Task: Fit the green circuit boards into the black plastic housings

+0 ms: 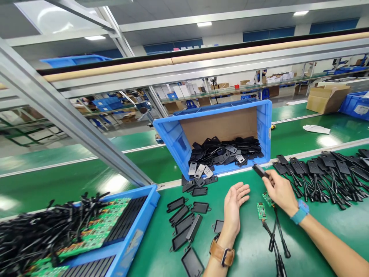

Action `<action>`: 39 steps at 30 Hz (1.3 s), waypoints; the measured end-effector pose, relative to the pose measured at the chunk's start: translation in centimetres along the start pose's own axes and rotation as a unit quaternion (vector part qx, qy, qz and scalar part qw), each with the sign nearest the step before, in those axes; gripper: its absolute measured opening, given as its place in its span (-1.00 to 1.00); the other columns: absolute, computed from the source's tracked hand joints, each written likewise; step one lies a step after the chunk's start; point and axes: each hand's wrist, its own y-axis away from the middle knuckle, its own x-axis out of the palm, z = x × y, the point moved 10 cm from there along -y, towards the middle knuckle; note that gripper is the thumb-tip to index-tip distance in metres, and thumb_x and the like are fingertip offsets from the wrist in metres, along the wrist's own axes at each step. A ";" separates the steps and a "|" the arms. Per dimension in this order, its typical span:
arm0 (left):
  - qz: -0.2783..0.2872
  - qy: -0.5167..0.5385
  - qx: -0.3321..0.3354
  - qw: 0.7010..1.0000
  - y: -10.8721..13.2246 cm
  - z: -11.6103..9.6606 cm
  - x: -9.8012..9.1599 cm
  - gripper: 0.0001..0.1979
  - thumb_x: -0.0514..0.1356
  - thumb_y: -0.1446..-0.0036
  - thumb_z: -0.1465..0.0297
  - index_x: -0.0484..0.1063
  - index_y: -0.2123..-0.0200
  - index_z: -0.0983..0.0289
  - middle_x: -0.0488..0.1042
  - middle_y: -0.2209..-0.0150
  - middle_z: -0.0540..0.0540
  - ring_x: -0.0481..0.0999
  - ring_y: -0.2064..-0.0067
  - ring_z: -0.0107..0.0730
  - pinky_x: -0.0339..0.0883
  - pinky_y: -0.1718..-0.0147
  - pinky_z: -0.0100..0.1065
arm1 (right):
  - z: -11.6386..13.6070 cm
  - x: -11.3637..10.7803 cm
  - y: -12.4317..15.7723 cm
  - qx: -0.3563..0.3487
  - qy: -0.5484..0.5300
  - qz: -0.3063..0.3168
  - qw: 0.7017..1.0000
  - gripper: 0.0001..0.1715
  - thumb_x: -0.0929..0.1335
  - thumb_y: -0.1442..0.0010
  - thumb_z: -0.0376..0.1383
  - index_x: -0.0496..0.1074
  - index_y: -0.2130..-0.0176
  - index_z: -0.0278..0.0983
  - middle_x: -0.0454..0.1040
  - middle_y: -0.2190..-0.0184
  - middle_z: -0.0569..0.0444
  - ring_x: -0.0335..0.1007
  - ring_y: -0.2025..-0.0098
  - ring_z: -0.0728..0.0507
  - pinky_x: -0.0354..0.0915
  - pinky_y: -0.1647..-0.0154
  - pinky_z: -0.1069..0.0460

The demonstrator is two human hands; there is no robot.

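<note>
My right hand (281, 192) grips one end of a black plastic casing (260, 170), raised over the green bench near the blue crate. My left hand (234, 206) is palm up with its fingers stretched out, and nothing shows in it. Between the hands lies a small green circuit board (261, 211) with black cables. A second circuit board (268, 198) is partly hidden beneath my right hand. To the left of my left hand several open black casing shells (184, 225) lie loose. Another shell (218, 226) is partly covered by my left wrist.
A tilted blue crate (170, 148) holds a heap of black casing parts (221, 154). At the lower left, a blue tray (141, 234) carries circuit boards and cables. Cabled black units (314, 167) are piled on the right. A metal post (95, 127) slants down behind the tray.
</note>
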 end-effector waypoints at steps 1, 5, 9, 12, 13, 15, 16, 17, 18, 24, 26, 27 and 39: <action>-0.008 -0.033 0.016 0.999 -0.1 -0.2 -0.3 -0.46 0.18 -0.16 -0.02 0.51 0.09 0.35 0.58 0.09 0.38 0.58 0.09 -0.06 0.37 0.13 -0.16 | -1.4 -0.6 -0.6 0.020 0.043 -0.012 0.999 -0.69 0.21 -0.37 -0.15 0.38 0.04 -0.26 0.52 0.40 0.04 0.42 0.48 -0.12 0.13 0.46 0.04; -0.030 -0.244 0.113 0.963 -0.3 -2.3 -1.1 -0.69 0.18 -0.21 0.15 0.54 0.20 0.26 0.58 0.14 0.27 0.54 0.11 -0.11 0.32 0.08 -0.17 | -6.6 -3.1 -2.0 0.116 0.214 -0.043 0.969 -0.63 0.19 -0.37 -0.15 0.40 0.03 -0.31 0.52 0.39 -0.09 0.47 0.41 -0.21 0.09 0.49 0.01; -0.094 -0.510 0.185 0.835 0.2 -5.4 -1.9 -0.75 0.11 -0.22 0.35 0.48 0.10 0.28 0.52 0.06 0.32 0.45 -0.02 0.03 0.22 -0.03 -0.05 | -10.1 -4.2 -2.2 0.180 0.287 -0.040 0.940 -0.56 0.18 -0.36 -0.13 0.45 0.06 -0.37 0.51 0.37 -0.23 0.48 0.32 -0.32 0.17 0.44 -0.05; -0.145 -0.655 0.169 0.722 0.3 -6.9 -3.0 -0.71 0.04 -0.24 0.40 0.43 0.03 0.32 0.46 0.03 0.35 0.39 -0.05 0.08 0.22 0.02 -0.03 | -10.9 -4.1 -2.1 0.190 0.301 -0.031 0.934 -0.57 0.18 -0.34 -0.17 0.47 0.09 -0.40 0.50 0.38 -0.27 0.45 0.26 -0.36 0.21 0.40 -0.07; -0.159 -0.691 0.153 0.689 0.2 -7.2 -3.4 -0.71 0.03 -0.24 0.41 0.42 0.03 0.33 0.45 0.03 0.35 0.39 -0.05 0.07 0.22 0.04 -0.04 | -10.6 -4.1 -2.1 0.180 0.308 -0.037 0.934 -0.58 0.18 -0.34 -0.20 0.46 0.08 -0.42 0.49 0.35 -0.29 0.43 0.23 -0.38 0.23 0.37 -0.09; -0.191 -0.742 0.125 0.630 0.1 -7.9 -4.4 -0.71 0.02 -0.24 0.41 0.42 0.05 0.35 0.44 0.03 0.36 0.37 -0.05 0.07 0.22 0.07 -0.04 | -9.3 -4.1 -2.2 0.139 0.323 -0.061 0.934 -0.59 0.19 -0.32 -0.25 0.43 0.02 -0.46 0.48 0.25 -0.33 0.37 0.14 -0.40 0.24 0.31 -0.12; -0.207 -0.760 0.118 0.605 0.1 -8.2 -4.9 -0.71 0.03 -0.24 0.39 0.42 0.05 0.36 0.42 0.02 0.37 0.36 -0.05 0.08 0.21 0.07 -0.04 | -8.5 -4.1 -2.2 0.114 0.325 -0.071 0.936 -0.59 0.20 -0.32 -0.27 0.41 -0.01 -0.47 0.46 0.20 -0.35 0.34 0.11 -0.40 0.24 0.27 -0.13; -0.222 -0.773 0.114 0.583 0.0 -8.5 -5.3 -0.69 0.03 -0.24 0.37 0.42 0.05 0.38 0.41 0.01 0.39 0.34 -0.07 0.10 0.20 0.06 -0.03 | -7.6 -4.0 -2.3 0.087 0.321 -0.074 0.940 -0.59 0.20 -0.32 -0.27 0.39 -0.02 -0.46 0.45 0.17 -0.34 0.32 0.09 -0.39 0.24 0.23 -0.14; -0.236 -0.782 0.112 0.566 0.0 -8.7 -5.7 -0.68 0.04 -0.24 0.35 0.42 0.05 0.39 0.40 -0.01 0.41 0.33 -0.08 0.11 0.20 0.06 -0.02 | -6.7 -3.7 -2.4 0.061 0.310 -0.067 0.946 -0.61 0.20 -0.32 -0.26 0.40 -0.02 -0.44 0.45 0.16 -0.32 0.30 0.09 -0.38 0.23 0.20 -0.14; -0.235 -0.804 0.071 0.542 -1.0 -7.9 -7.8 -0.63 0.05 -0.24 0.28 0.45 0.06 0.42 0.45 0.03 0.41 0.33 -0.07 0.15 0.18 0.06 0.03 | -1.5 -1.5 -1.8 -0.073 0.173 0.026 0.982 -0.71 0.22 -0.37 -0.21 0.45 0.20 -0.29 0.47 0.23 -0.12 0.29 0.12 -0.26 0.21 0.08 -0.09; -0.215 -0.806 0.079 0.545 -1.1 -7.4 -7.3 -0.64 0.04 -0.25 0.27 0.48 0.11 0.41 0.48 0.08 0.39 0.35 -0.07 0.15 0.16 0.04 0.05 | 0.1 0.7 -0.8 -0.114 0.106 0.124 0.980 -0.74 0.29 -0.34 -0.15 0.45 0.27 -0.25 0.48 0.32 -0.02 0.31 0.19 -0.21 0.22 0.15 -0.05; -0.205 -0.806 0.088 0.548 -1.1 -7.3 -6.8 -0.65 0.03 -0.25 0.27 0.50 0.15 0.39 0.49 0.10 0.37 0.36 -0.06 0.15 0.15 0.02 0.06 | 0.8 1.9 0.0 -0.130 0.077 0.180 0.972 -0.75 0.35 -0.29 -0.12 0.45 0.30 -0.24 0.47 0.36 0.03 0.31 0.23 -0.18 0.22 0.21 -0.02; 0.000 -0.636 0.186 0.749 0.9 -3.6 1.6 -0.78 0.08 -0.25 0.39 0.48 0.40 0.22 0.51 0.33 0.19 0.47 0.22 -0.11 0.22 0.22 -0.22 | 3.3 5.8 3.6 -0.167 0.040 0.311 0.935 -0.90 0.45 -0.17 -0.34 0.42 0.34 -0.24 0.45 0.34 0.07 0.29 0.21 -0.15 0.15 0.27 0.01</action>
